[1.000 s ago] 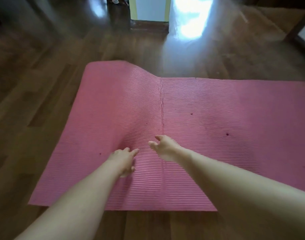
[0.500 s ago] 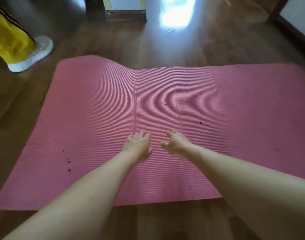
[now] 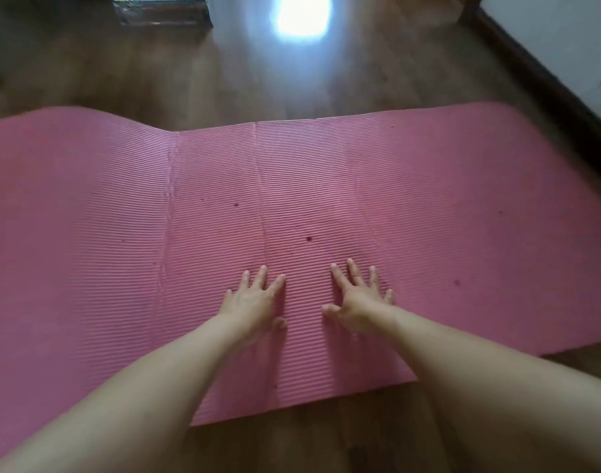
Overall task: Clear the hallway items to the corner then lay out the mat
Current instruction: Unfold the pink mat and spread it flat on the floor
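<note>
One pink ribbed foam mat (image 3: 463, 199) lies unrolled on a dark brown wooden plank floor (image 3: 224, 80), stretching from the left edge of the view almost to the right. Its surface is covered in fine parallel ridges running left to right, and three long creases (image 3: 171, 206) cross it from the far edge to the near edge. Its far-left part rises in a soft hump rather than lying flat. Several small dark specks (image 3: 308, 238) dot the foam. Two bare forearms reach in from the near side, one hand on each. The left hand (image 3: 253, 303) lies palm down on the mat with its fingers straight and slightly fanned. The right hand (image 3: 360, 300) lies palm down just to its right, fingers spread wider and thumb stuck out toward the left hand. A strip of ribbed foam shows between them, so the hands are apart, and both sit on the middle of the mat, nearer its near edge than its far one. On the far floor there is one bright patch of reflected light (image 3: 302, 15). At the far right, a white wall (image 3: 565, 39) meets the floor along a dark baseboard (image 3: 538, 87).
</note>
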